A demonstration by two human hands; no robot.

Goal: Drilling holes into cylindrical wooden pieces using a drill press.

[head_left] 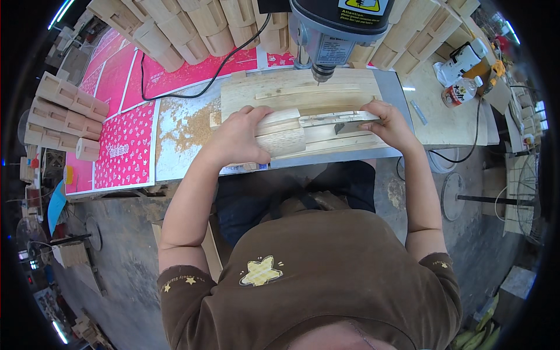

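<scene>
My left hand is wrapped round a rounded pale wooden block with a grooved upper side, lying on the wooden jig board. My right hand pinches the right end of a narrow, flat, whitish strip. The strip's left end meets the block's right end; I cannot tell whether it goes inside. A dark angled part shows beneath the strip. Behind the strip, the chuck of a drill press hangs above the board with a thin bit, apart from both hands.
Stacked wooden blocks line the table's back, with more at the left. Sawdust covers the table left of the board. A black cable crosses pink sheeting. A bottle and blue marker lie right.
</scene>
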